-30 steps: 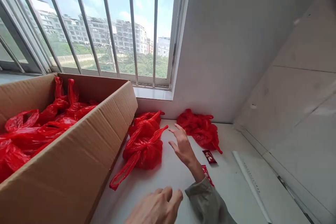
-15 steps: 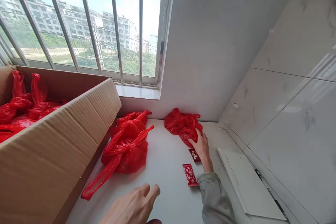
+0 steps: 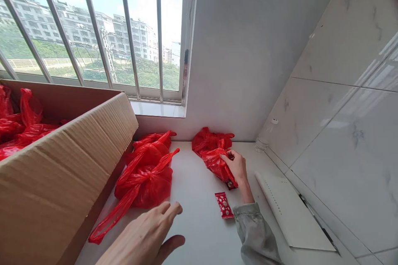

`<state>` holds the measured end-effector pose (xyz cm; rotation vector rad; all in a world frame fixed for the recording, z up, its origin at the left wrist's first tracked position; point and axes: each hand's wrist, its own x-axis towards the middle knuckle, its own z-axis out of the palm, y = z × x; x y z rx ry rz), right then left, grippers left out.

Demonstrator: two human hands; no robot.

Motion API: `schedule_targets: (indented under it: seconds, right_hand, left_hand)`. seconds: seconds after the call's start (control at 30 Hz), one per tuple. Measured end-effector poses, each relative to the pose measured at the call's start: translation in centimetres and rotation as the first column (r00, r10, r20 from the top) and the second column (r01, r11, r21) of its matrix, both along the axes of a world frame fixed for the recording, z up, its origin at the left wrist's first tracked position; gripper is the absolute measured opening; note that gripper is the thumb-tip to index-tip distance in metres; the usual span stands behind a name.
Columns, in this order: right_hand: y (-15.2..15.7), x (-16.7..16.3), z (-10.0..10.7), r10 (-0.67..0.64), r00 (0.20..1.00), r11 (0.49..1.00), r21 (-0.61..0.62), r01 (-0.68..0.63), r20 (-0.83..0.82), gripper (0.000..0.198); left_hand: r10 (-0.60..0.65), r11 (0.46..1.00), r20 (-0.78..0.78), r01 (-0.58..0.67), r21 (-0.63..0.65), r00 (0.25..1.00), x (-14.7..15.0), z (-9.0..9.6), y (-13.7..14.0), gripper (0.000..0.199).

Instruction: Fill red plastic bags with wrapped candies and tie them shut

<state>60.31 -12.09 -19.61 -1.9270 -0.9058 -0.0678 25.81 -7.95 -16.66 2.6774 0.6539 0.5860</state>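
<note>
1. In the head view, the right hand grasps a red plastic bag between thumb and fingers. It holds a loose upper part, probably because thin plastic is easiest to take by a fold.
2. This bag lies on the white table, at the front of a red heap near the wall; where one ends and the other begins, I cannot tell.
3. The left hand is released and empty, thumb apart from the fingers. It hovers near the tied red bag, seemingly free to assist.
4. The tied bag lies beside the cardboard box, maybe to leave the middle free for the hands. More red bags lie inside the box, whose walls contain them.
5. A red packet lies near the right sleeve; a dark packet is partly hidden under the right hand.
</note>
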Motion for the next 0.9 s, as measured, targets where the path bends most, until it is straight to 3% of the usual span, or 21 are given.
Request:
schedule_targets:
  seconds: [0.07, 0.17, 0.27, 0.33, 0.47, 0.67, 0.9]
  right_hand:
    - [-0.1, -1.7, 1.1, 0.030, 1.000, 0.999, 0.015, -0.030, -0.008, 0.027]
    - [-0.4, -5.0, 1.7, 0.058, 0.998, 0.998, 0.014, -0.058, -0.007, 0.021]
    - [-1.2, -8.6, 0.8, 0.155, 0.988, 0.988, -0.005, -0.155, 0.027, 0.015]
    - [-1.9, -10.3, -0.5, 0.245, 0.967, 0.969, -0.006, -0.245, 0.062, 0.013]
    - [-3.5, -11.9, -3.3, 0.234, 0.964, 0.971, 0.029, -0.239, 0.125, 0.017]
    - [-3.9, -11.7, -7.0, 0.136, 0.925, 0.983, 0.070, -0.172, 0.354, 0.043]
    - [-3.6, -11.1, -8.9, 0.197, 0.876, 0.975, 0.001, -0.220, 0.439, 0.045]
  left_hand:
    - [0.044, 0.999, 0.052, -0.044, 0.007, 0.998, 0.4, 0.7, 0.1, 0.041]
    - [0.012, 0.998, 0.011, -0.012, -0.061, 1.000, 1.7, 3.1, 0.1, 0.028]
    - [0.000, 0.998, -0.033, -0.003, -0.063, 0.999, 3.3, 4.6, 0.7, 0.027]
    - [-0.018, 0.999, -0.062, 0.015, -0.041, 0.998, 4.5, 4.4, 1.2, 0.025]
    - [-0.026, 0.999, -0.072, 0.023, -0.036, 0.997, 6.8, 2.3, 2.1, 0.018]
    - [0.026, 0.998, 0.077, -0.030, 0.048, 0.997, 10.3, -2.3, 1.5, 0.037]
    - [0.072, 0.992, 0.263, -0.097, 0.083, 0.962, 11.0, -8.2, 0.7, 0.019]
